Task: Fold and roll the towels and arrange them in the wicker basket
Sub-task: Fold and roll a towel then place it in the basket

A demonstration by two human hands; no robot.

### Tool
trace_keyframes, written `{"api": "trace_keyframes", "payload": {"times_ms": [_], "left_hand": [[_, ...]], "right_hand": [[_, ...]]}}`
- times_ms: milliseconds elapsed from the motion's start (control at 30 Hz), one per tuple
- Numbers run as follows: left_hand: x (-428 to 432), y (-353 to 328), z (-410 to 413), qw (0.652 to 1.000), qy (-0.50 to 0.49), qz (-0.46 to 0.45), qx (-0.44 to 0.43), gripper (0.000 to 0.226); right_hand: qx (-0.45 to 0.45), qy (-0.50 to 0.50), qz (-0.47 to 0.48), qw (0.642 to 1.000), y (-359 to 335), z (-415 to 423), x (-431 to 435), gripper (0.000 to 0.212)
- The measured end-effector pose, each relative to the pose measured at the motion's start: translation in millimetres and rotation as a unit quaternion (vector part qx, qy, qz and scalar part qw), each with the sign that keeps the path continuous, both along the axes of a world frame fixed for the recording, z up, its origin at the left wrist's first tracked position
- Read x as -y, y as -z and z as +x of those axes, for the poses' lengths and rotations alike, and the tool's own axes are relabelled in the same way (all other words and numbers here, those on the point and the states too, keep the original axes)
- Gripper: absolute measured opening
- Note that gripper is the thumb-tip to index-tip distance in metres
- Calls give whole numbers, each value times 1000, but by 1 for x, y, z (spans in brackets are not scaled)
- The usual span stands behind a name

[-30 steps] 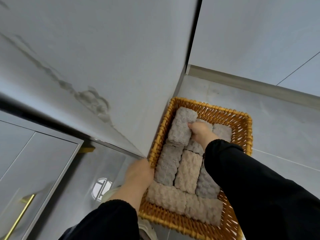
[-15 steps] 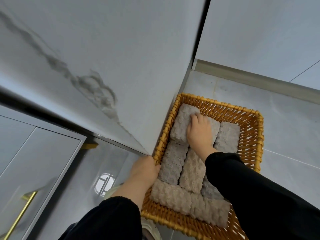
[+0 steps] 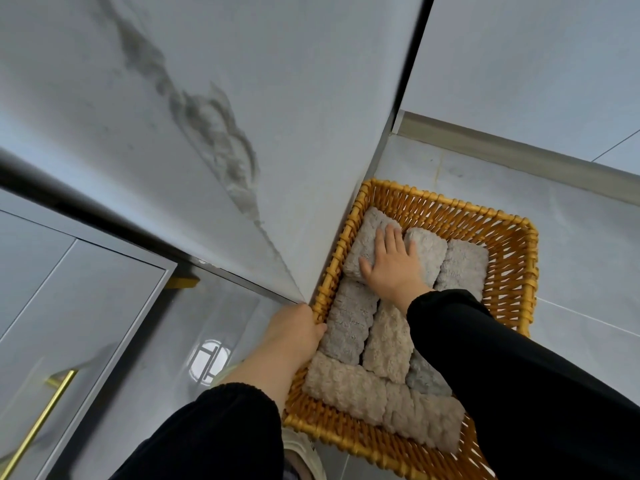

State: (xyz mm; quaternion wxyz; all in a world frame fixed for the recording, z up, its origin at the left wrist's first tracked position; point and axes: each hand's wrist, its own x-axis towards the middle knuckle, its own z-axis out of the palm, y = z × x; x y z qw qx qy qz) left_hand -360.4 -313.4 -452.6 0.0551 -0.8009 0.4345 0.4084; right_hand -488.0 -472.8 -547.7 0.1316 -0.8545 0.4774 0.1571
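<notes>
The basket [image 3: 502, 237] sat on the tiled floor [image 3: 571, 306], its left side close against a grey veined slab [image 3: 242, 98]. Rolled towels [image 3: 346, 386] lay packed side by side inside it. The right hand [image 3: 393, 268] lay flat with fingers spread, pressing on the two far-left rolls, while the left hand [image 3: 294, 332] gripped the basket's left rim, near end, with the thumb hooked inside.

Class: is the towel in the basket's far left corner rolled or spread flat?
Rolled: the grey textured towel is a compact bundle with rounded ends, under the right hand in the orange wicker basket.
</notes>
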Motion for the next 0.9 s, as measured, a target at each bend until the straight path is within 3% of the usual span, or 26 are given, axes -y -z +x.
{"api": "trace_keyframes", "payload": {"times_ms": [267,567,733,867,900], "left_hand": [[0,0,1,1000,-9,-6,-6,38],[-3,-16,-4,998,-43,-50,9,34],[0,-42,-13,998,-64,-20,-4,36],[4,-76,-19,999,-33,-8,-36,20],[5,-85,-20,999,-24,-14,-41,31]], "right_hand": [[-99,-15,12,995,-19,14,4,75],[38,49,7,998,-50,-2,-15,79],[48,46,25,997,-74,-15,-33,77],[61,41,33,997,-99,-23,-50,77],[71,43,34,996,-106,-24,-53,77]]}}
